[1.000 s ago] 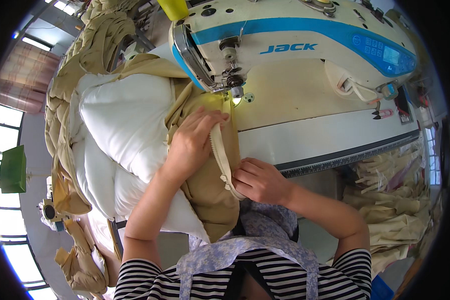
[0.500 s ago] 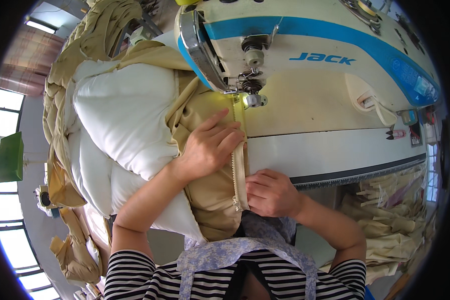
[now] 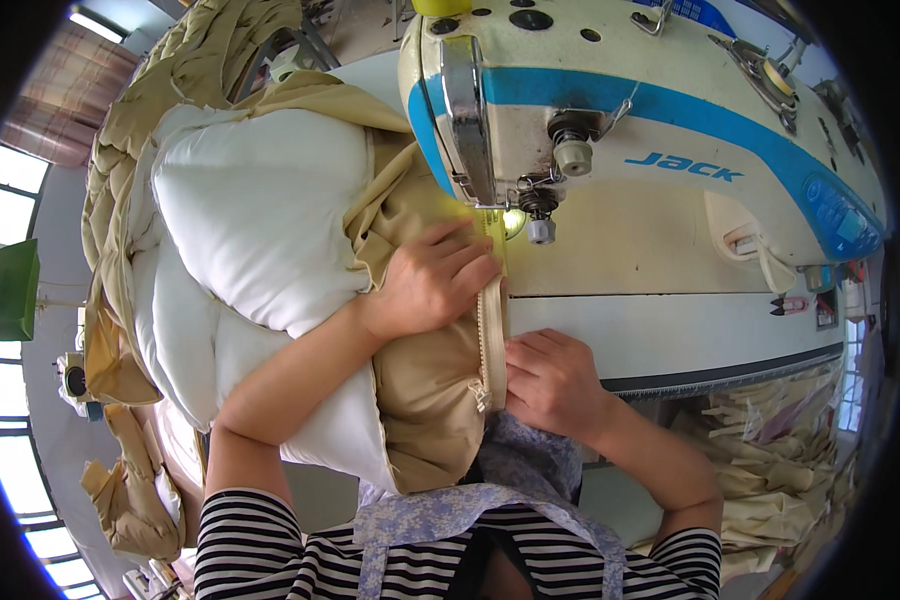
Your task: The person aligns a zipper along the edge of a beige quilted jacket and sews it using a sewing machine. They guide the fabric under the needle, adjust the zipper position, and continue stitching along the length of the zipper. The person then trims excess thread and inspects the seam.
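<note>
A tan fabric piece (image 3: 425, 385) with a zipper (image 3: 492, 335) along its right edge lies below the sewing machine's needle area. My left hand (image 3: 432, 278) rests on the fabric, fingers curled and closed over the upper part of the zipper. Lower down, my right hand (image 3: 555, 385) pinches the zipper's outer tape edge; its fingertips are partly hidden. The zipper slider (image 3: 482, 397) sits near the strip's lower end. A white padded piece (image 3: 260, 220) spreads out left of the tan fabric, under my left forearm. The sewing machine (image 3: 590, 85) stands just beyond my hands.
A ruler strip (image 3: 720, 375) runs along the table's front edge. Tan cloth (image 3: 780, 480) is heaped at the lower right. More bunched tan fabric (image 3: 120, 250) hangs at the far left. Small pink-and-black snips (image 3: 790, 305) lie to the right on the table.
The view has shifted, so the machine appears farther right and lower. My left fingers, stretched more along the zipper before, are now more curled. My right hand stays at the tape edge.
</note>
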The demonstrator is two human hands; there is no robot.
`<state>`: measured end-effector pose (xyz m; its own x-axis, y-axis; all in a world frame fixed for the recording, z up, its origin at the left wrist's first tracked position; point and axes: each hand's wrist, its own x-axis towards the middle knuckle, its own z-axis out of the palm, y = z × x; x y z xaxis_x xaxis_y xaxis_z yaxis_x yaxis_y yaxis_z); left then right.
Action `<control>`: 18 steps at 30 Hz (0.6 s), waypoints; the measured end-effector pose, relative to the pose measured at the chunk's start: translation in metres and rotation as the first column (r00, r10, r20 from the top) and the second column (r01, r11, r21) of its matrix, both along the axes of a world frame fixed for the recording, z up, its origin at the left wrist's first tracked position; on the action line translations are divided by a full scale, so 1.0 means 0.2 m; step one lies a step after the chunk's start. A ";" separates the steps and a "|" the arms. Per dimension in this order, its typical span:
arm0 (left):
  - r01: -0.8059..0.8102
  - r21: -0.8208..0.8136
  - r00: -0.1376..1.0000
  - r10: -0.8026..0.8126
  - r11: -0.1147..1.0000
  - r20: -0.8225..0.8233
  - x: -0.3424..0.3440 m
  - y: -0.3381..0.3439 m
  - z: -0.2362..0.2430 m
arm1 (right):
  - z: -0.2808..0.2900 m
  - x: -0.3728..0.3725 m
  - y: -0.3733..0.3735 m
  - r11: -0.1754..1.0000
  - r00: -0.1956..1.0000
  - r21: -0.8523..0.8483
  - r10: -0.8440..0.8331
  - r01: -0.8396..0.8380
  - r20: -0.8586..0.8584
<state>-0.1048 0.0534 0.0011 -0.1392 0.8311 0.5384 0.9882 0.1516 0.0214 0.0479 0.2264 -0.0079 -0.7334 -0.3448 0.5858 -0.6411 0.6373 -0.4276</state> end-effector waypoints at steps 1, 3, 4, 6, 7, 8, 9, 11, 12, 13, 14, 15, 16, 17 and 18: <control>0.022 0.016 1.000 -0.022 1.000 -0.008 -0.04 0.01 0.00 | 0.00 -0.03 0.01 1.000 1.000 -0.008 0.000 0.000 0.009; 0.033 0.006 0.999 -0.033 0.999 0.007 -0.10 0.02 0.02 | 0.00 -0.07 0.01 1.000 0.999 0.004 -0.016 0.016 0.041; 0.051 -0.001 0.999 -0.051 0.999 0.013 -0.11 0.02 0.04 | 0.00 -0.09 0.01 1.000 0.997 0.011 -0.021 0.020 0.074; 0.012 -0.116 0.999 -0.008 0.993 0.039 -0.10 0.00 0.09 | 0.00 -0.08 -0.01 0.997 0.998 0.057 0.051 -0.052 0.022; 0.008 -0.141 1.000 -0.005 0.990 0.022 -0.06 -0.01 0.11 | 0.00 -0.06 -0.02 0.991 0.994 0.089 0.103 -0.101 -0.020; -0.011 -0.166 1.000 0.013 0.986 0.014 -0.02 -0.02 0.13 | 0.00 -0.04 -0.04 0.986 0.985 0.109 0.140 -0.129 -0.098; -0.040 -0.157 0.999 0.044 0.987 0.019 0.05 -0.04 0.15 | 0.00 -0.01 -0.05 0.976 0.978 0.098 0.201 -0.194 -0.064; -0.079 -0.231 0.992 0.100 0.970 0.077 0.18 -0.08 0.18 | -0.01 0.03 -0.05 0.973 0.973 0.069 0.225 -0.222 -0.045; -0.097 -0.243 0.988 0.123 0.965 0.096 0.23 -0.09 0.18 | -0.01 0.05 -0.06 0.969 0.969 0.054 0.243 -0.241 -0.038; -0.120 -0.249 0.984 0.149 0.961 0.100 0.25 -0.10 0.19 | -0.01 0.06 -0.03 0.965 0.965 0.037 0.260 -0.261 0.025; -0.127 -0.250 0.984 0.154 0.960 0.092 0.27 -0.11 0.19 | -0.01 0.07 -0.02 0.969 0.967 -0.012 0.247 -0.247 0.057; -0.147 -0.246 0.979 0.176 0.958 0.101 0.27 -0.11 0.19 | -0.02 0.07 -0.01 0.972 0.968 -0.060 0.233 -0.228 0.098; -0.115 -0.250 0.986 0.141 0.961 0.087 0.27 -0.10 0.19 | -0.02 0.07 0.01 0.971 0.968 -0.128 0.217 -0.201 0.125; -0.096 -0.251 0.988 0.123 0.963 0.095 0.25 -0.10 0.19 | -0.02 0.06 0.01 0.965 0.963 -0.162 0.228 -0.204 0.146; -0.078 -0.260 0.989 0.108 0.962 0.104 0.24 -0.09 0.18 | -0.02 0.06 0.01 0.963 0.962 -0.165 0.235 -0.211 0.141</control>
<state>-0.0572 0.0361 0.0378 -0.2713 0.9191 0.2858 0.9625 0.2580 0.0839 0.0589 0.2293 -0.0118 -0.7346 -0.4288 0.5258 -0.6767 0.4079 -0.6129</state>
